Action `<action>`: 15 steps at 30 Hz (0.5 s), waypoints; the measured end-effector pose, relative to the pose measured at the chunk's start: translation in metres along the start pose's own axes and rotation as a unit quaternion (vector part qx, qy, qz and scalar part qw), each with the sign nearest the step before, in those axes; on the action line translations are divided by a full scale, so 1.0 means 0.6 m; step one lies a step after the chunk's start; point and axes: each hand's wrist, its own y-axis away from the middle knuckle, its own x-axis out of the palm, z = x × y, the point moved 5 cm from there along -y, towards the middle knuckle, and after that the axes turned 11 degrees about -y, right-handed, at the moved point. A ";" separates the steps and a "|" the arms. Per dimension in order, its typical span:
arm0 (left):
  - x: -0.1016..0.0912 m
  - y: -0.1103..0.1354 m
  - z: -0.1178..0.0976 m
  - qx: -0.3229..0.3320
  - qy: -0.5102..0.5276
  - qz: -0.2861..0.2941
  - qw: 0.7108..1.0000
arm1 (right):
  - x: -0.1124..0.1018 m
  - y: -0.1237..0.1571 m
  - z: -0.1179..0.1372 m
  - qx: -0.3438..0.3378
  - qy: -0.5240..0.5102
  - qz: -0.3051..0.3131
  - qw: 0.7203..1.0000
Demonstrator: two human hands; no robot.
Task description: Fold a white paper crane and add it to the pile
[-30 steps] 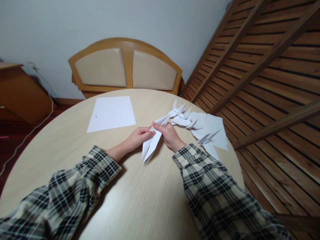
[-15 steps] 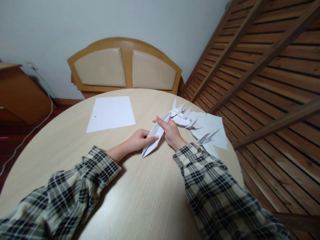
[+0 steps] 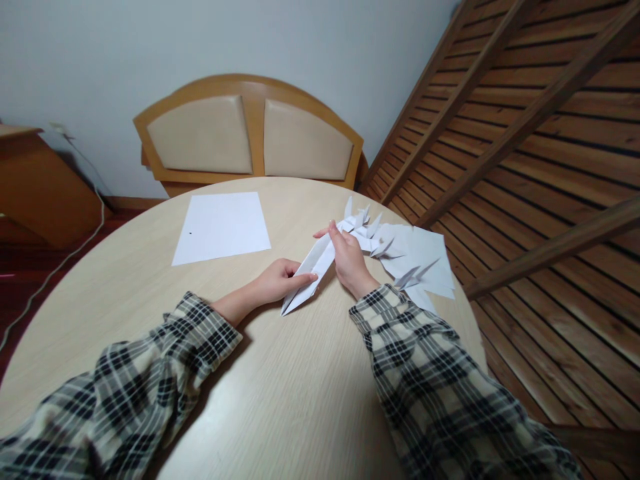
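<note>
A long, narrow folded white paper piece (image 3: 311,270) lies slanted on the round wooden table (image 3: 280,387), pointing from near me up to the right. My left hand (image 3: 278,280) pins its lower half with closed fingers. My right hand (image 3: 348,259) pinches the upper end, near the pointed tip, fingers pressed on the fold. Both arms wear plaid sleeves.
A flat white sheet (image 3: 223,227) lies at the table's far left. Several folded paper figures (image 3: 373,237) sit on loose white sheets (image 3: 425,260) at the right edge. A padded wooden chair back (image 3: 250,133) stands behind the table; wooden slats rise on the right.
The paper piece has been flattened and closed into a narrower strip. My right hand slid up along it toward the far tip; my left hand stayed at the lower end.
</note>
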 end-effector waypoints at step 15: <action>0.008 -0.002 -0.011 0.005 0.054 0.040 0.998 | -0.003 0.011 0.045 -0.135 0.216 -0.058 0.965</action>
